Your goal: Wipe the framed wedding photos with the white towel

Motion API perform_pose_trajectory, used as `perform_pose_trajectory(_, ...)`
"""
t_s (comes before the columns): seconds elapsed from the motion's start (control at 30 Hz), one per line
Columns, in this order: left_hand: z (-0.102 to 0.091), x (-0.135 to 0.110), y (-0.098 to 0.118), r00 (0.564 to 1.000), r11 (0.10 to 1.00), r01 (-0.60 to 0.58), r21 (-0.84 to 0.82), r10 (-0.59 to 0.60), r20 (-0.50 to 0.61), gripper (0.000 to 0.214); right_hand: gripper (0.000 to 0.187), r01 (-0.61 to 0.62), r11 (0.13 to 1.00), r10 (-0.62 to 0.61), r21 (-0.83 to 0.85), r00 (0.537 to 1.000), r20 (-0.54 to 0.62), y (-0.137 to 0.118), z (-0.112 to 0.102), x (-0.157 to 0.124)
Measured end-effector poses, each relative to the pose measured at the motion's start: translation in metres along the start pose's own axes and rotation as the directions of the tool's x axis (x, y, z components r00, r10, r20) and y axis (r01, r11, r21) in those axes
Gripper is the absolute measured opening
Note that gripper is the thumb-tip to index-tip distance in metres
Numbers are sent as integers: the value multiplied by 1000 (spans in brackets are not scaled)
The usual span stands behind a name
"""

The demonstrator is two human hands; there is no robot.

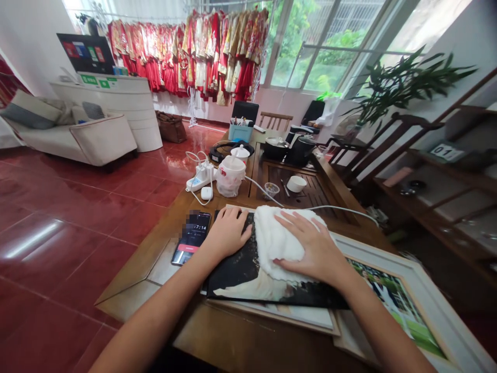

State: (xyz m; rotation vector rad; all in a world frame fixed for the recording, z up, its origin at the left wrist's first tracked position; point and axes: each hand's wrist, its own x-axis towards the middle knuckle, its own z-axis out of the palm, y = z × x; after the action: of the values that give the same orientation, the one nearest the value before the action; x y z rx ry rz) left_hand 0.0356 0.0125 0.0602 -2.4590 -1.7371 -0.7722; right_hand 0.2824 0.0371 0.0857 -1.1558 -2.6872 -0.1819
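A person's right hand (312,246) on a white fleecy cloth (281,235), left hand (228,233) on a dark photo panel (233,270)

The panel lies flat across the near half of the wooden table (233,342), its glossy black surface showing a pale shape along the lower edge; the cloth sits bunched on the panel, towards the right. The right hand presses down on the cloth, palm flat and fingers stretched out and slightly parted, not closing on it; the left hand rests beside the cloth, fingers open and gripping nothing.

By the table's left edge lies a smartphone (192,237), its screen reading 17:14 above a red bar, with a blurred patch over the top. At the near right corner, a white-framed photograph (430,311) shows figures on green grass; a white cable (341,209) crosses just beyond the hands.

Towards the far edge stand a white bowl (296,183) on a slatted tea tray (306,199), two black kettles (289,149), a plastic-wrapped white jug (231,176) and a blue pen holder (239,132). Past the table, red gowns (186,57) hang on a rack; on the right-hand shelf, a small card (446,152) reads "01".
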Motion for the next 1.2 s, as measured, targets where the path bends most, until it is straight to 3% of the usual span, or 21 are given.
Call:
perform_pose_trajectory(0.33, 2, -1, 0, 998, 996, 55, 63, -55, 4, 42, 97, 105, 994, -105, 0, 991, 80, -33, -9, -30)
perform_pose_trajectory(0.83, 4, 0, -3, 1000, 995, 25, 102, -27, 15, 38, 85, -14, 999, 14, -44, 1000, 0, 4, -2, 2)
perform_pose_trajectory(1.2, 4, 0, -1, 999, 991, 49, 122, -51, 14, 37, 93, 74, 996, -74, -46, 997, -6, -39, -7, -41)
